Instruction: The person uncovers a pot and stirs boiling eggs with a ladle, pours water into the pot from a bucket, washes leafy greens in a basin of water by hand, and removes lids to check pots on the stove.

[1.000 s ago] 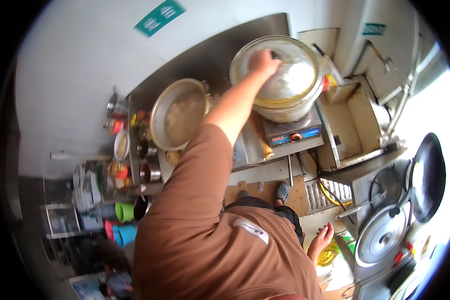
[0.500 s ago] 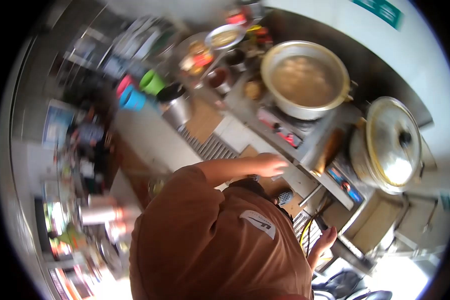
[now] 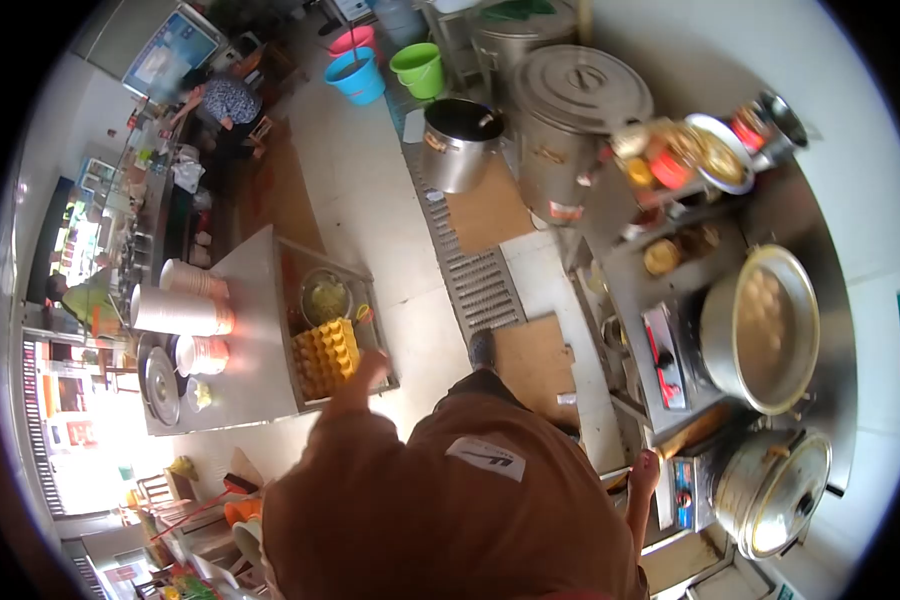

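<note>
Brown cloth of the wearer's shirt (image 3: 450, 520) fills the bottom of the view, with a bare arm out to each side. The left hand (image 3: 370, 370) is blurred, just beside a yellow egg tray (image 3: 327, 347) on a low shelf next to a steel tabletop (image 3: 250, 375); whether it touches the tray cannot be told, nor whether its fingers are wide or narrow. A metal bowl (image 3: 308, 292) with pale contents sits by the tray. On the tabletop stand stacks of white tubs (image 3: 170, 310), and near them lies a round metal lid (image 3: 160, 385).

The right hand (image 3: 646, 470) is raised near a burner with a blue panel (image 3: 684, 495); its fingers are too small and partly turned away to tell how they stand. Over that burner is a covered pot (image 3: 740, 490), its lid (image 3: 785, 495) tilted in the view, with a dark knob. Next to it, on a burner with a red panel (image 3: 664, 360), stands a wide open pot (image 3: 725, 340) of brownish liquid with pale lumps (image 3: 762, 310). A brown wooden piece (image 3: 692, 430) lies between the two burners.

Farther off, an open steel pot (image 3: 455, 165) stands beside a tall lidded drum (image 3: 550, 160), with a blue bucket (image 3: 357, 82) and a green bucket (image 3: 418, 72) beyond. A co-worker in a patterned top (image 3: 232, 103) bends near the far wall
</note>
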A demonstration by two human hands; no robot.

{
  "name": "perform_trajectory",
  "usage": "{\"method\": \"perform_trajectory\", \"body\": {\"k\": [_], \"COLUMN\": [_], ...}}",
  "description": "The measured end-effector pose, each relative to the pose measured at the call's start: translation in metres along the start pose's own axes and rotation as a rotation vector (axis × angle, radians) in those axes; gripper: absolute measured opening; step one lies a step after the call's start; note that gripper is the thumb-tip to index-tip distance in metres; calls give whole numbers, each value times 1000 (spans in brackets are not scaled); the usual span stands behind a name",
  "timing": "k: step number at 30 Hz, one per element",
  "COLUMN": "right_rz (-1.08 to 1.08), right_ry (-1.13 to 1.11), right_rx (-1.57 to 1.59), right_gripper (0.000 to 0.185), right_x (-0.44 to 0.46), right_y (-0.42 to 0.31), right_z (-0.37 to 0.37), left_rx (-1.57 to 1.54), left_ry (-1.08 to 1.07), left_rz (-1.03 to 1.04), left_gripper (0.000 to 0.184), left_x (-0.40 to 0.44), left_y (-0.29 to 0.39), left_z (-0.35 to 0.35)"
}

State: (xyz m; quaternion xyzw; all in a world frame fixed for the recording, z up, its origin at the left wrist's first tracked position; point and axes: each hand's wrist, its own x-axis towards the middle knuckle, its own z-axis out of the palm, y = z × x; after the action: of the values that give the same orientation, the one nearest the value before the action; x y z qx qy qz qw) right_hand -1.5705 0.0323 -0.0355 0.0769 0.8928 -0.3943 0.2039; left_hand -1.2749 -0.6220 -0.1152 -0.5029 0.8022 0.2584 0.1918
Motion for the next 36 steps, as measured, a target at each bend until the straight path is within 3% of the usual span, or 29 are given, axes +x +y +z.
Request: {"method": "perform_trajectory", "body": {"k": [1,3,7,14,16,17,19,21,23,24,26,28,29,30,31,33,34,35,36], "right_rz": [22,107,111,260,290,298,336,343,134,130,-228,-874,-1320,-833,-342,-323,-374,-420,-469], "right_ry": [-60,-178,-391,-423,-446,-470,-491,-527,-647,-650,-713,-599,-425,-558,-652,-691,-654,-615,-597], "right_rx": [-21,-73,48,53,-56,-154,-231,-203,-310,-310,-354,-506,-624,-483,-333,-222,-223,-222,-255], "right_gripper": [26,25,19,15,16,16,16,15,14,14,15,18,19,20,21,23,24,25,25], "right_x": [14,13,56,112,130,142,164,202,239,264,317,354,355,346,343,350,357,365,374], "right_y": [-36,-91,-141,-233,-255,-268,-306,-321,-352,-363,-368,-457,-535,-610,-676,-770,-802,-829,-852], "right_z": [25,65,150,244,271,287,321,370,422,458,534,579,596,614,633,668,686,705,721], "left_rx": [-206,182,-251,-239,-728,-722,-361,-503,-377,-379,-472,-601,-716,-941,-958,-1158,-1349,-989,-630], "left_ry": [-244,-428,-264,-65,74,63,-9,-134,-185,-181,-268,-228,-199,-1,4,75,-3,-48,36], "left_rz": [62,221,231,94,2,0,-15,-52,-75,-78,-231,-310,-377,-491,-490,-663,-604,-238,87], "left_gripper": [32,45,42,38,35,35,35,36,35,35,30,27,24,18,18,15,14,16,18], "left_x": [12,-6,43,136,149,158,175,189,208,222,236,260,277,292,308,349,374,392,411], "left_y": [-4,63,52,-15,-25,-34,-56,-73,-105,-118,-144,-132,-123,-127,-125,-121,-148,-147,-147], "left_z": [23,-23,-65,-181,-195,-200,-206,-218,-220,-226,-244,-300,-328,-335,-347,-380,-364,-378,-390]}}
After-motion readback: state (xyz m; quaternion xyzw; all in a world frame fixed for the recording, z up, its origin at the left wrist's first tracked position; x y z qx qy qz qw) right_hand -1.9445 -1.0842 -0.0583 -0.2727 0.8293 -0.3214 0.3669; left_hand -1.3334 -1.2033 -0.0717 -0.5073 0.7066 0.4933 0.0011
